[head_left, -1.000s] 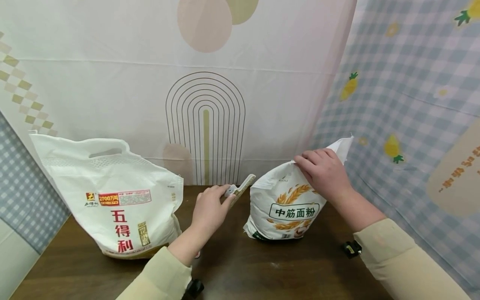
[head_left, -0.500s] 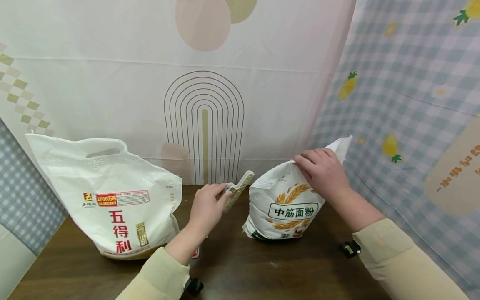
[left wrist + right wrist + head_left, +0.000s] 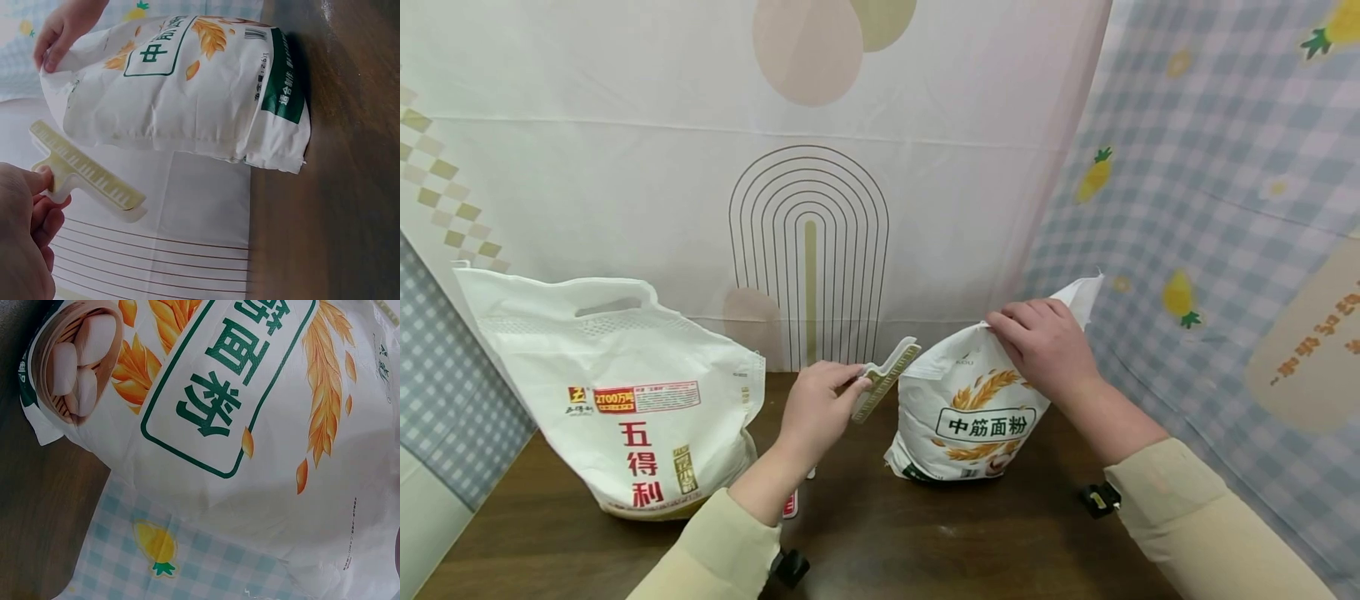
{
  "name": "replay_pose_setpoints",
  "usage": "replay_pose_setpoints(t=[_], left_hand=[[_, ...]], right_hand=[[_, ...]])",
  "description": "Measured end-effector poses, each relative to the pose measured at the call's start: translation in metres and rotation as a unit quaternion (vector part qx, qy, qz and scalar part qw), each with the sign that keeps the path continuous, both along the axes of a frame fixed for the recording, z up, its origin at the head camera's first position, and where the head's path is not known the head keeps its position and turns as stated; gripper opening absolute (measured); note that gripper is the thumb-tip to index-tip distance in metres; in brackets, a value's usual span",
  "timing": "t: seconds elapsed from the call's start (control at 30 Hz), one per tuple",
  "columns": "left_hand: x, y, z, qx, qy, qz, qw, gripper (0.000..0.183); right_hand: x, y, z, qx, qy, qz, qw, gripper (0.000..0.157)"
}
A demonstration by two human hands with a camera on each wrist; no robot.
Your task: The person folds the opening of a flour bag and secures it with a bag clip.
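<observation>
Between thumb and fingers, my left hand (image 3: 816,408) pinches a white and yellow-green bag clip (image 3: 889,379) by its grip tab. The long marked bar of the clip (image 3: 87,165) slants beside the upper corner of a white flour bag (image 3: 181,112) in the left wrist view. That flour bag (image 3: 981,396), printed with wheat ears and green lettering, stands on the table. My right hand (image 3: 1048,346) grips its top edge, and a white corner sticks out beyond the knuckles. In the right wrist view the bag front (image 3: 262,481) fills most of the picture, with little of the hand showing.
A larger white bag (image 3: 647,358) with a handle slot and red lettering stands on the left of the brown table (image 3: 940,542). Below my left wrist lies a small red and white piece (image 3: 791,504). Patterned cloths (image 3: 977,208) hang behind and at the sides.
My left hand has turned the clip so its marked bar shows more broadly, its upper end now nearer the flour bag's corner. The right hand keeps its hold on the bag.
</observation>
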State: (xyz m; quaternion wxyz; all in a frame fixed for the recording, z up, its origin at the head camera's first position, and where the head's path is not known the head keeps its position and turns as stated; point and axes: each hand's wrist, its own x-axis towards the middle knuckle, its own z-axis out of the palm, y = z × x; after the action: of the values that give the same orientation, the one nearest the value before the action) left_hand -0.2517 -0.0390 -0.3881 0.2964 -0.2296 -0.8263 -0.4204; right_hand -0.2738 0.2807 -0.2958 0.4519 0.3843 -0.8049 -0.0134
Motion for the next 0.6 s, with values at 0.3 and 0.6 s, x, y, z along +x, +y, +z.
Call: replay_pose_setpoints(t=[0.3, 0.6], left_hand=[[0.002, 0.007, 0.009, -0.036, 0.028, -0.024, 0.9987, 0.02], [-0.001, 0.013, 0.015, -0.088, 0.051, -0.02, 0.9946, 0.02]], right_hand=[[0.002, -0.001, 0.002, 0.002, 0.003, 0.001, 1.0, 0.035], [0.004, -0.003, 0.005, 0.011, -0.012, -0.008, 1.0, 0.037]])
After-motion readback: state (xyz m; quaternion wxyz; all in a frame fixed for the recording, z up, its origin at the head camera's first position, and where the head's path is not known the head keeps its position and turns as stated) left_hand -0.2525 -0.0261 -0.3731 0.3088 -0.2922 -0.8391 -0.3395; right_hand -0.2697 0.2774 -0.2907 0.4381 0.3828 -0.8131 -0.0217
